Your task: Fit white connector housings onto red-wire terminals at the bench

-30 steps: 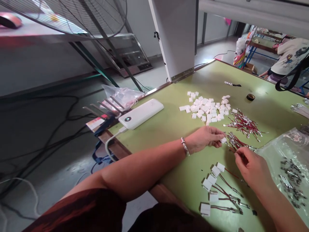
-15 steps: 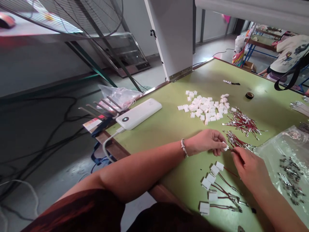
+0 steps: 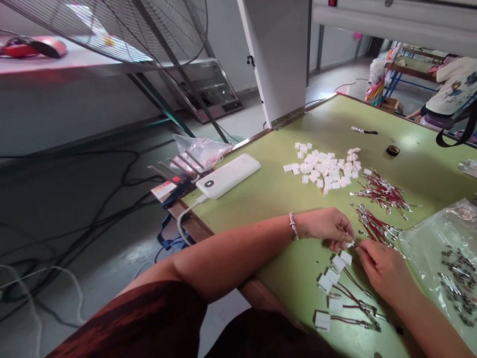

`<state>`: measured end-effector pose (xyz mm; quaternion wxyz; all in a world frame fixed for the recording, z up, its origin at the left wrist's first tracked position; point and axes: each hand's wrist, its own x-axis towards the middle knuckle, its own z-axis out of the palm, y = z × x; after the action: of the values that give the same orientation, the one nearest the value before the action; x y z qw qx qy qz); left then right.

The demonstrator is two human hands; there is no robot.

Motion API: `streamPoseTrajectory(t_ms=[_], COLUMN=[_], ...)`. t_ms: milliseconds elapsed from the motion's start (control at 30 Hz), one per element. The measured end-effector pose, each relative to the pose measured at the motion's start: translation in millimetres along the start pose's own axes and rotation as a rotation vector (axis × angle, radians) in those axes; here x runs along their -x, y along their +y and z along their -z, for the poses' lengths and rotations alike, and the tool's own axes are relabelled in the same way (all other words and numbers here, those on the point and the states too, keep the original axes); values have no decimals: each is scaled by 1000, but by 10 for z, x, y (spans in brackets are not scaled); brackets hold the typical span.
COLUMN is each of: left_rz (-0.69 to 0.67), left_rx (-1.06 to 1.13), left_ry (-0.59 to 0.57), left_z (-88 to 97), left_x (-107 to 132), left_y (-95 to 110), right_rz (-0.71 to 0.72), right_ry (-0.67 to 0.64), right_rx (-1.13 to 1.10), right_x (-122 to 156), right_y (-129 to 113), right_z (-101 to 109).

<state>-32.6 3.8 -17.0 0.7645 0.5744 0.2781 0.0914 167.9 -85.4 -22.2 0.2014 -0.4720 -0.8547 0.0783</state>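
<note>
My left hand pinches a small white plastic connector housing between thumb and fingers, just above the table. Close to its right is my right hand, fingers closed in a pinch; whatever is between them is hidden. Below the hands, several white housings with red wires attached lie in a loose column, wire ends to the right. Beyond the hands is a heap of loose white housings. Two bunches of red wires with metal terminals lie to the right of that heap.
A white power bank with a cable lies at the left edge of the green table. A clear plastic bag with small metal parts is at right. Black tape lies farther back. A person sits at another table.
My left hand has lowered slightly with the housing, and a small gap now shows between it and my right fingertips. The whole view has shifted, with things appearing farther right.
</note>
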Motion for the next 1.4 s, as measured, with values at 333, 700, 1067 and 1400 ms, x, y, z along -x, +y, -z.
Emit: streamPoseTrajectory(t_ms=[333, 700, 1067, 1400], left_rz=[-14, -61, 2, -30], left_rx=[-131, -114, -1092, -1131], left_ry=[163, 58, 885, 867], left_z=[-161, -139, 326, 398], left_x=[3, 1, 97, 47], left_y=[-4, -5, 239, 165], right_rz=[-120, -159, -289, -345], right_ry=[26, 41, 16, 134], right_rx=[-31, -170, -100, 284], right_x=[31, 7, -89, -130], right_y=[-8, -49, -32, 291], right_z=[-89, -84, 152, 67])
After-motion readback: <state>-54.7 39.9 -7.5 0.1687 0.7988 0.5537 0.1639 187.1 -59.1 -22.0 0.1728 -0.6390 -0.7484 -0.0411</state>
